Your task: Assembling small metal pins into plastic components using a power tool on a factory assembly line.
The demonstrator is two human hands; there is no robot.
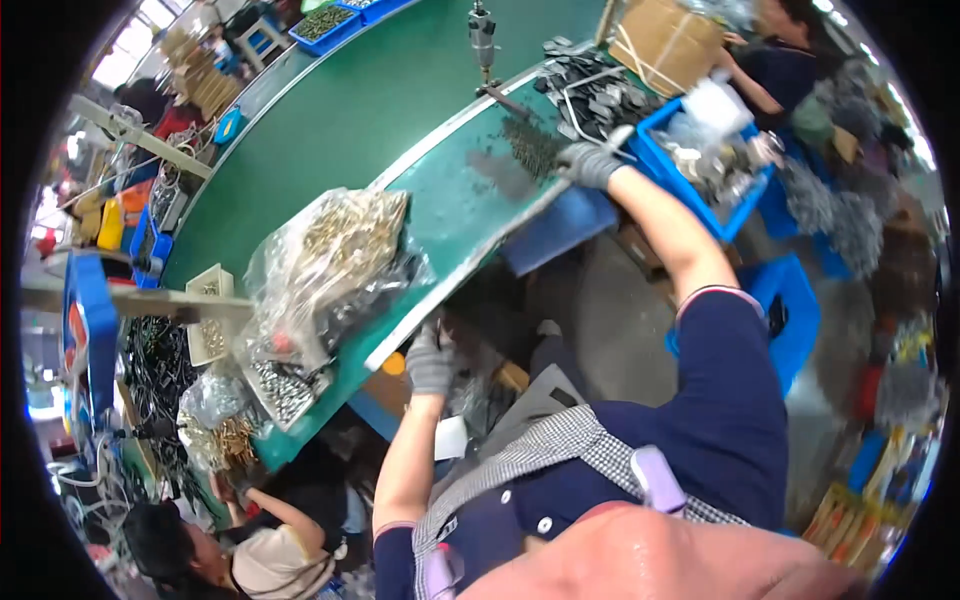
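My right hand (592,166), in a grey knit glove, is at the near edge of the green worktable (330,110). Its fingers are curled beside a heap of small dark parts like screws (533,148); whatever they grip is hidden. Just below that edge a blue tray or panel (562,228) slants under the right hand. My left hand (431,364), gloved in grey too, is low beside the white table rim (425,315). Its fingers are bunched together, and what they hold, if anything, does not show. Above the dark heap hangs a power screwdriver (484,45).
A clear bag of brass-coloured parts (350,235) lies on the table, with a white tray of silver parts (287,388) nearby. Dark flat pieces (597,88) are piled at the far right, beside a blue crate (732,222) and a carton (668,42). Co-workers sit lower left and upper right.
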